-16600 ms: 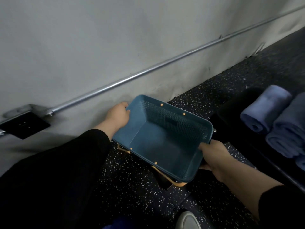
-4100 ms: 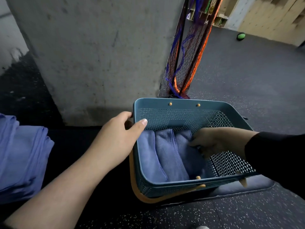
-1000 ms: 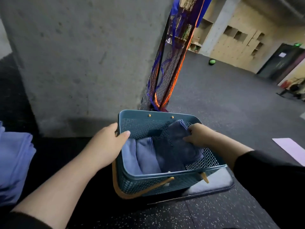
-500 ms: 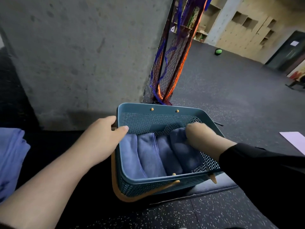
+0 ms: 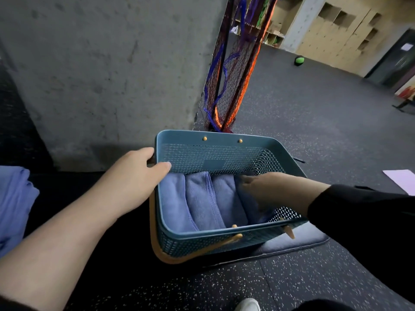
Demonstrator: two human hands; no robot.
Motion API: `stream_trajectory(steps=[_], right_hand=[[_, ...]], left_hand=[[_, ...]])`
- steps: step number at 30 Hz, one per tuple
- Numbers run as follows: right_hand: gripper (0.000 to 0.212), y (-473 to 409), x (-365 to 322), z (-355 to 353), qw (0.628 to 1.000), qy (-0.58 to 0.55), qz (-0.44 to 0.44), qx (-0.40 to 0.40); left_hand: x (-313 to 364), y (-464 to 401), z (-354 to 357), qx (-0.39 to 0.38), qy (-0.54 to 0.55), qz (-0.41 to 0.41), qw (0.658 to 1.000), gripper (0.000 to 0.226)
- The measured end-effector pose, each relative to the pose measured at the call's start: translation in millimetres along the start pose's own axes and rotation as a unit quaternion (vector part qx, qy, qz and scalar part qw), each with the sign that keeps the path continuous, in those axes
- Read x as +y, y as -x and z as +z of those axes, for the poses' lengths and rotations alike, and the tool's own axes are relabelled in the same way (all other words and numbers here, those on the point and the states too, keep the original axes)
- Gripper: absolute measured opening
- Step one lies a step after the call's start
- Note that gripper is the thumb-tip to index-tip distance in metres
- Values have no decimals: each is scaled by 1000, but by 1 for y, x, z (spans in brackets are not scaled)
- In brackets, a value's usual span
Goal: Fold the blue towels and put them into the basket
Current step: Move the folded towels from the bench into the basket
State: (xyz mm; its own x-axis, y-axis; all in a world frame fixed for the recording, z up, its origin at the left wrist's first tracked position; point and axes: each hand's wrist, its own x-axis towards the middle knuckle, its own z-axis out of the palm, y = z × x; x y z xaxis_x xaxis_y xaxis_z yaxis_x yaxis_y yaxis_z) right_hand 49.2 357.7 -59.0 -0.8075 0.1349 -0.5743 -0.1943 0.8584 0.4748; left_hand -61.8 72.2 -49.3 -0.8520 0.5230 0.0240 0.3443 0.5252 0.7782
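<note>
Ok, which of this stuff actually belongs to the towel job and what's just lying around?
Job:
- basket, gripped at its left rim by the left hand
- folded towels inside, under the right hand
- blue towel pile, far left

Lying about:
- netting
- green ball
- pink sheet
- floor mat

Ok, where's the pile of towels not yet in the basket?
Head view, far left edge: the loose blue towel pile lies on the dark floor, left of the left forearm, apart from the teal mesh basket.
</note>
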Motion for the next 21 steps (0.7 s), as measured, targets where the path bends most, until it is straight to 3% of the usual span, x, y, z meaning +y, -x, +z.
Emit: stream_trajectory(steps=[4, 6, 8, 10, 12, 14, 16, 21], right_hand=[[91, -8, 4, 6, 998, 51, -17, -8], [96, -13, 7, 11, 994, 94, -46, -21], [84, -16, 15, 12, 992, 82, -96, -28], [50, -16, 23, 4, 991, 7, -130, 9], [34, -19, 28, -9, 992, -38, -119, -28], [39, -8, 29, -18, 985, 58, -109, -122], [53, -3, 18, -7, 975, 123, -85, -163], [56, 1, 17, 12, 991, 49, -45, -116]], left_hand=[[0, 0, -1, -14, -3, -2, 1000, 30], [1, 2, -3, -19, -4, -4, 1000, 41], [4, 4, -5, -22, -3, -6, 1000, 53], [6, 5, -6, -23, -3, -6, 1000, 55], [6, 5, -6, -23, -5, -5, 1000, 51], [5, 5, -7, -24, -6, -7, 1000, 51], [5, 5, -7, -29, -7, -9, 1000, 55], [5, 3, -4, -24, -15, -5, 1000, 37]])
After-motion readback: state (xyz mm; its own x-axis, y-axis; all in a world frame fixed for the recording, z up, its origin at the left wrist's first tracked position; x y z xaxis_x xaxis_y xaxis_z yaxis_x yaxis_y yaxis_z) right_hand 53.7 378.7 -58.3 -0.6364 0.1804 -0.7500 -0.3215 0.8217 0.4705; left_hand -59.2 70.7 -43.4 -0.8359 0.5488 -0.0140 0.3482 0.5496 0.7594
